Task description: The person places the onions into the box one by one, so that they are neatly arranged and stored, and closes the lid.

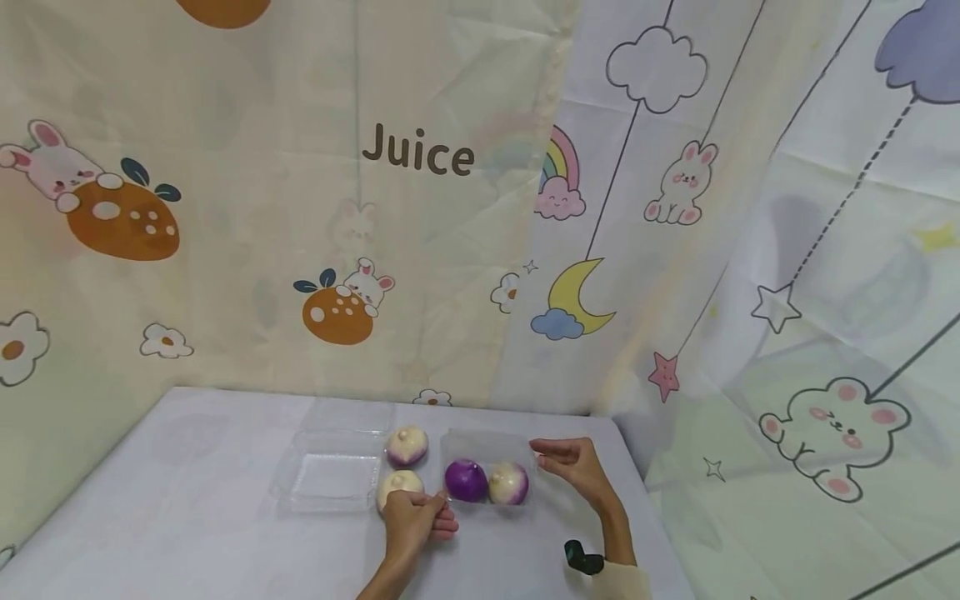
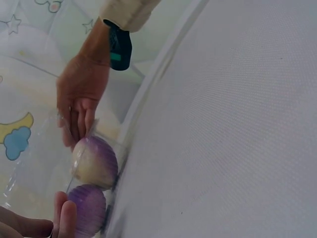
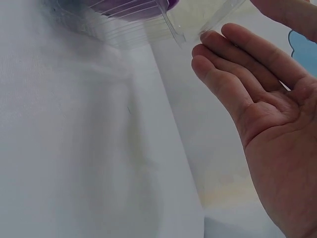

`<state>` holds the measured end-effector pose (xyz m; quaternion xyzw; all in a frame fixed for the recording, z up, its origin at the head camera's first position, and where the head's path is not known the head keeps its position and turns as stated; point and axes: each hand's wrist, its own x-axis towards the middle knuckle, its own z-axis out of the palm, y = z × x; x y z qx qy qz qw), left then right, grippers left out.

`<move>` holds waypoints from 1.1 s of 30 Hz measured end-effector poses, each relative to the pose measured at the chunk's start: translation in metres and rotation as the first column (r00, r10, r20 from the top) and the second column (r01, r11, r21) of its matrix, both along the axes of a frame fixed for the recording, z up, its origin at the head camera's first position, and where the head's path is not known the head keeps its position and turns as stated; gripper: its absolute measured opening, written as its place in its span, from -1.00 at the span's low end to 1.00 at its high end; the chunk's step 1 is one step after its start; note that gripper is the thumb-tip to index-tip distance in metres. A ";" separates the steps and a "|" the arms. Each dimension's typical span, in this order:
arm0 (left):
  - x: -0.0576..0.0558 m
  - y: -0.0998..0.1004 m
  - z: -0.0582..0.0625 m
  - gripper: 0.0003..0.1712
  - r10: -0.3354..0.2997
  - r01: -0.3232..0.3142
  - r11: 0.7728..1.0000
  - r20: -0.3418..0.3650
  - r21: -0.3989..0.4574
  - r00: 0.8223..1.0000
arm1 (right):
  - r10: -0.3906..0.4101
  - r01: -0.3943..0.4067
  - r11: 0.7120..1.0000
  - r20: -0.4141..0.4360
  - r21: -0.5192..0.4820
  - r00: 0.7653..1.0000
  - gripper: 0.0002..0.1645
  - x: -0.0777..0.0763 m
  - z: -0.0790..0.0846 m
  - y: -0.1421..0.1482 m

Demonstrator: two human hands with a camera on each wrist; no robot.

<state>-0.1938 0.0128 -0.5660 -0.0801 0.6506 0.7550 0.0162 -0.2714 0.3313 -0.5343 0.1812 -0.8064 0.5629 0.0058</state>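
Note:
A clear plastic box holds two turnips, a purple one and a whitish one with a purple side. At the box's front left corner, my left hand pinches its edge between thumb and fingers. My right hand is at the far right edge with fingers nearly straight; in the right wrist view their fingertips meet a clear plastic edge. Just left of the box lie two more turnips, the back one in full view and the front one partly covered by my left hand.
A second clear plastic container lies open to the left on the white table. Printed curtains hang behind the table and along its right side. A dark band is on the right wrist.

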 end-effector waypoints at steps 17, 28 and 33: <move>0.002 0.000 0.000 -0.65 0.006 -0.006 1.000 0.018 0.019 1.000 | 0.010 -0.010 1.000 0.006 0.007 1.000 -0.50 0.002 -0.006 0.000; 0.003 -0.003 0.003 -0.31 -0.016 0.016 0.999 0.016 0.044 1.000 | 0.008 -0.008 1.000 0.009 0.010 1.000 -0.45 0.006 -0.007 -0.001; 0.004 -0.004 0.007 -0.19 -0.010 0.009 0.999 0.024 0.043 1.000 | 0.014 -0.014 1.000 -0.007 0.020 1.000 -0.43 0.007 -0.005 -0.001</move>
